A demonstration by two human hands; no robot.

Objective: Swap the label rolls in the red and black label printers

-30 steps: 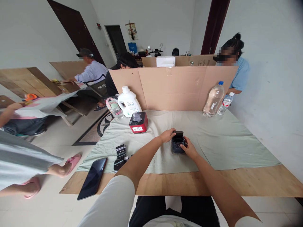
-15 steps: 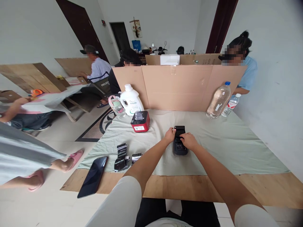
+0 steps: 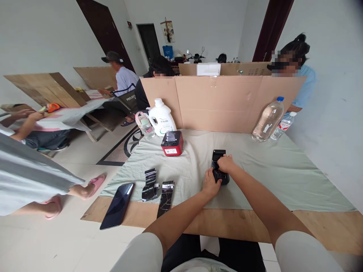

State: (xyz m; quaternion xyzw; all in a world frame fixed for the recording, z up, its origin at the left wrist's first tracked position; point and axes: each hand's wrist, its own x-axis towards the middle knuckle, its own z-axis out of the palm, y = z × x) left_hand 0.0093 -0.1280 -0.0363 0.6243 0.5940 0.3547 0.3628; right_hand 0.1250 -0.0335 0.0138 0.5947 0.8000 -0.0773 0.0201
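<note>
Both hands clasp black device (image 3: 219, 166) — left hand (image 3: 210, 184), right hand (image 3: 226, 164) (on cloth).

You're looking at a small black device (image 3: 219, 166), boxy, sitting on the pale green cloth near the middle of the table. Its far end carries a raised black block that stands up above the lower body. The near part is dark with what may be a grid of small keys or ridges, though your hands cover most of it and the detail is too small to tell.
</note>
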